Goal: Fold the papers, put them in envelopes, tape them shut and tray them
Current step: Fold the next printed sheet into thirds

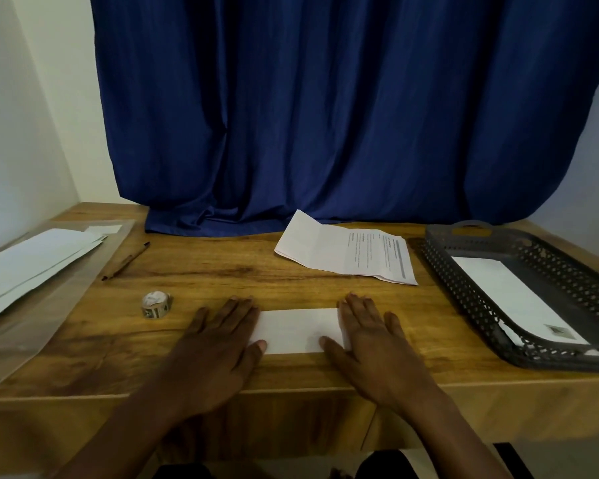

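Head view: both hands lie flat on a folded paper [298, 330] at the near centre of the worktop [222, 271]. Left hand [218, 340] covers the paper's left end and right hand [367, 337] its right end; the fingers of both are straight and spread, pressing down and clasping nothing. Judged step: creasing the fold, before insertion. A second printed paper [346, 254], partly folded, lies far of centre, well apart from the hands. Envelopes [32, 264] are stacked at the far left, on what looks like a clear plastic sleeve. A tape roll [156, 304] stands just left of the left hand, and a pen [125, 261] lies between it and the envelopes. The tray [464, 288] at the right already holds one envelope [519, 299] with a piece of tape on it. Next move, as a judgement: release the crease, take one envelope from the left stack, and slide the folded paper in; this needs the flap held open and the paper kept flat so that the fold does not spring.
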{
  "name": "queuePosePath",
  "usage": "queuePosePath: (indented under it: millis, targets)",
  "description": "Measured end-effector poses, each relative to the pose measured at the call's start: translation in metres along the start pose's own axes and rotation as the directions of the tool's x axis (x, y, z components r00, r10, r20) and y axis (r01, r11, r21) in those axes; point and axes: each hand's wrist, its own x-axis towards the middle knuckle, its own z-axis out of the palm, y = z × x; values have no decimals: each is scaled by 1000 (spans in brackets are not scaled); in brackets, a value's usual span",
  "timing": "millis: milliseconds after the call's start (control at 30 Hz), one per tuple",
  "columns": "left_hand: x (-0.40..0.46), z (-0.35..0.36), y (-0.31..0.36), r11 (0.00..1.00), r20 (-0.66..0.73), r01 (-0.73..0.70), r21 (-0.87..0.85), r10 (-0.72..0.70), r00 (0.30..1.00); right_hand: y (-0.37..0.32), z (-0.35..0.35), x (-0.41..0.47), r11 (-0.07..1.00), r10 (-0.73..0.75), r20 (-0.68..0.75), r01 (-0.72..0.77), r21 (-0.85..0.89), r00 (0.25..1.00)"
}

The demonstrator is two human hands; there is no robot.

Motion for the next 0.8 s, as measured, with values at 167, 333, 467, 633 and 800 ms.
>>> queuePosePath:
  millis: [167,333,467,633,800]
  targets:
    - [-1,2,-3,1000,-8,-8,-7,8,1000,-24,0,-1,980,-175,4,174,101,985]
    - [-4,2,-2,994,-75,20,-106,-28,997,-34,8,-8,968,-251,67,250,18,966]
    - [-5,-1,-2,971,-136,67,-230,-100,986,-26,1,-26,956,-291,49,292,1,955]
    - [-6,-1,-1,950,-208,55,-308,-124,970,-13,-23,-48,937,-347,20,348,-36,938]
    - [-8,-4,-2,903,-227,50,-427,-161,960,-10,-66,-50,928,-337,-86,346,137,938]
